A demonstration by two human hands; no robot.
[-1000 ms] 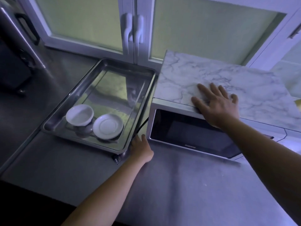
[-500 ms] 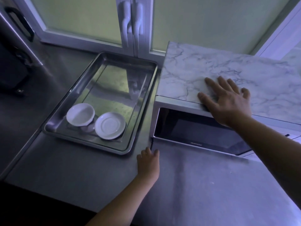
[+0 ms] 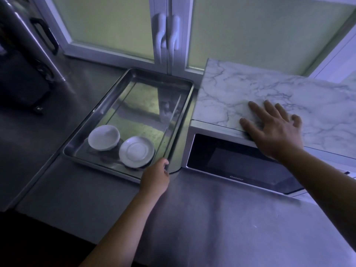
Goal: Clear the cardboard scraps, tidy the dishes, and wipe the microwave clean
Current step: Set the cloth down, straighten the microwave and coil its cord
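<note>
A steel tray point(image 3: 107, 105) lies on the metal counter, left of the microwave point(image 3: 238, 162). Inside it, near the front, sit a small white bowl point(image 3: 104, 137) and a white saucer point(image 3: 136, 152) side by side. My left hand point(image 3: 155, 178) grips the tray's near right corner, thumb on the rim. My right hand point(image 3: 273, 130) rests flat, fingers spread, on the microwave's marble-patterned top point(image 3: 240, 89) near its front edge. The microwave door is closed.
The steel counter point(image 3: 212, 218) stretches in front of the tray and microwave. White-framed cabinet doors with handles point(image 3: 167, 33) stand behind the tray. A dark appliance with a black handle point(image 3: 25, 60) occupies the far left.
My left hand has moved from the counter in front of the microwave's corner up and left to the tray's near right corner. My right hand stays flat on the microwave top.
</note>
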